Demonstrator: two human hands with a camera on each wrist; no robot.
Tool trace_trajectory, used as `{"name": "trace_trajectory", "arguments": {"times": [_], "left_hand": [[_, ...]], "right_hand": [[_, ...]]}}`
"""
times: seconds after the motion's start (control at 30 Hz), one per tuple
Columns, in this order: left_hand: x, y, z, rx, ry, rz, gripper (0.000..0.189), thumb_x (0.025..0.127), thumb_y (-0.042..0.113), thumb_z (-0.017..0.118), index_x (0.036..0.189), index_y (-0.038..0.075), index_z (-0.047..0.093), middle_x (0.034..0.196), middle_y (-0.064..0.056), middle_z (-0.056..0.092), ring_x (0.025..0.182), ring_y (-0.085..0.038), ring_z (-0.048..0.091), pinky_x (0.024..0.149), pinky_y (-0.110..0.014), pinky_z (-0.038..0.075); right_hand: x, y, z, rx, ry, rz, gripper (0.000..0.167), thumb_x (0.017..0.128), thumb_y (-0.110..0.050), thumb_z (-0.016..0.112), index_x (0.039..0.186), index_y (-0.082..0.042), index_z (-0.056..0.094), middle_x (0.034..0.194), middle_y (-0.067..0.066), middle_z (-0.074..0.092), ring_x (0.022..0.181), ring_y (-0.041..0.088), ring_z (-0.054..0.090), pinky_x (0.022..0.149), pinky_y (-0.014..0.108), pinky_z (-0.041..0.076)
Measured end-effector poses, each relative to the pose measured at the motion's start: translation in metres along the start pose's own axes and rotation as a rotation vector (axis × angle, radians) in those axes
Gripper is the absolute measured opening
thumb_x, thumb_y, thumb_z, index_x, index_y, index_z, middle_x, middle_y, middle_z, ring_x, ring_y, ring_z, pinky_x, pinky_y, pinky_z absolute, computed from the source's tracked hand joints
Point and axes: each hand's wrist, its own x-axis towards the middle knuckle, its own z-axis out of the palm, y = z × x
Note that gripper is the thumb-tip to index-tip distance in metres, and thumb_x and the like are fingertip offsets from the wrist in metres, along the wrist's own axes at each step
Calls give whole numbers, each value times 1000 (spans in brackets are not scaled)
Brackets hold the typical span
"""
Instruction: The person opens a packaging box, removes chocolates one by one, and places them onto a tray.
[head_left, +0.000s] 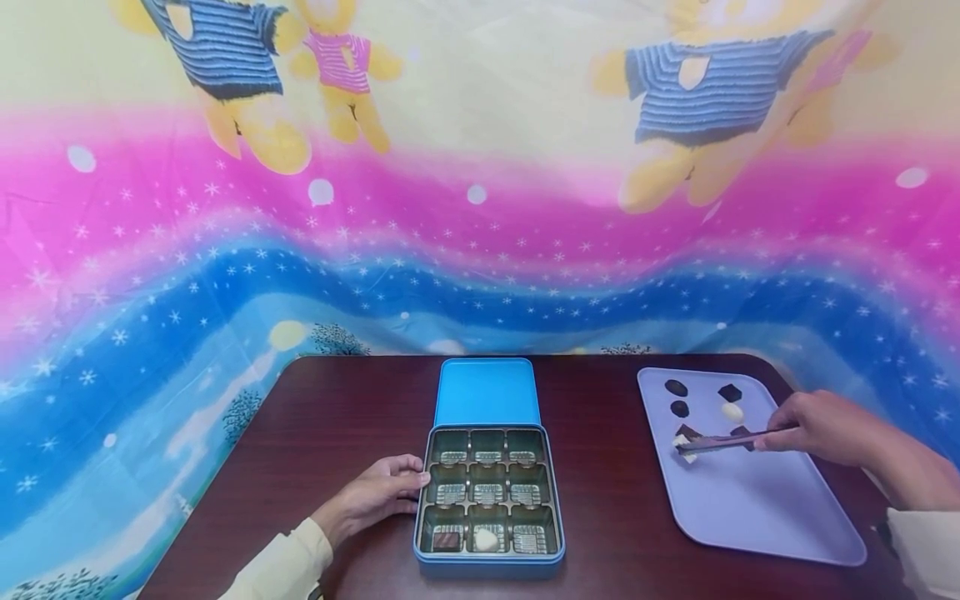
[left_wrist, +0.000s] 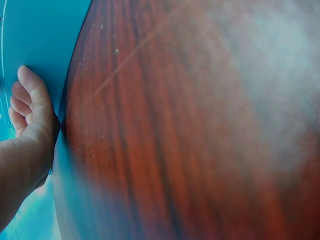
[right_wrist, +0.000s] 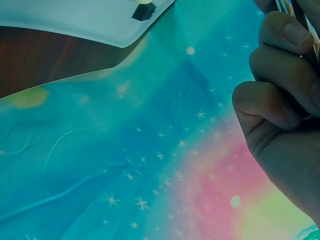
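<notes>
A blue tin [head_left: 491,562] stands open, its gold insert [head_left: 489,464] divided into several compartments. In the front row, a dark square chocolate [head_left: 447,542] lies at left and a white chocolate [head_left: 486,539] in the middle. My left hand [head_left: 378,497] holds the tin's left side, thumb at the rim. On the right, my right hand [head_left: 821,429] grips metal tongs [head_left: 738,439] over the lilac tray [head_left: 757,508]. The tong tips are at a white piece of chocolate [head_left: 687,457] beside a dark one. In the right wrist view, curled fingers [right_wrist: 280,65] wrap the tongs' handle end.
More chocolates lie on the tray's far half, among them a dark oval one [head_left: 677,388], a dark angular one [head_left: 730,392] and a white round one [head_left: 732,412]. The tin's blue lid [head_left: 487,392] lies behind it on the dark wooden table [head_left: 360,400]. A patterned cloth [head_left: 480,250] hangs behind.
</notes>
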Motion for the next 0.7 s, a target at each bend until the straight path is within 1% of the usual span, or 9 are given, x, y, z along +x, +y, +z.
{"name": "trace_trajectory", "arguments": {"times": [0.23, 0.43, 0.57, 0.7], "left_hand": [[0, 0, 0, 2, 7, -2, 14, 95, 10, 61, 102, 6, 50, 93, -4, 66, 86, -16, 64, 77, -34, 55], [-1, 0, 0, 1, 13, -5, 14, 95, 9, 61, 102, 6, 50, 93, -4, 66, 86, -16, 64, 77, -34, 55], [0, 1, 1, 0, 17, -7, 14, 95, 9, 61, 101, 6, 50, 93, -4, 66, 85, -16, 63, 76, -33, 55], [0, 1, 1, 1, 13, -6, 13, 95, 9, 61, 101, 6, 50, 93, -4, 66, 85, -16, 64, 76, -33, 55]], "right_hand": [[-5, 8, 5, 1, 4, 11, 12, 84, -37, 77, 79, -26, 76, 66, -19, 55, 58, -2, 36, 53, 22, 34], [-6, 10, 7, 0, -19, 63, 14, 83, -39, 77, 79, -25, 76, 68, -17, 58, 58, 0, 37, 54, 23, 34], [-6, 9, 8, 2, -33, 94, 16, 82, -40, 77, 80, -24, 77, 66, -15, 57, 57, 2, 37, 53, 23, 34], [-6, 8, 8, -1, -33, 101, 16, 82, -40, 77, 80, -24, 76, 65, -14, 56, 56, 3, 36, 53, 23, 33]]}}
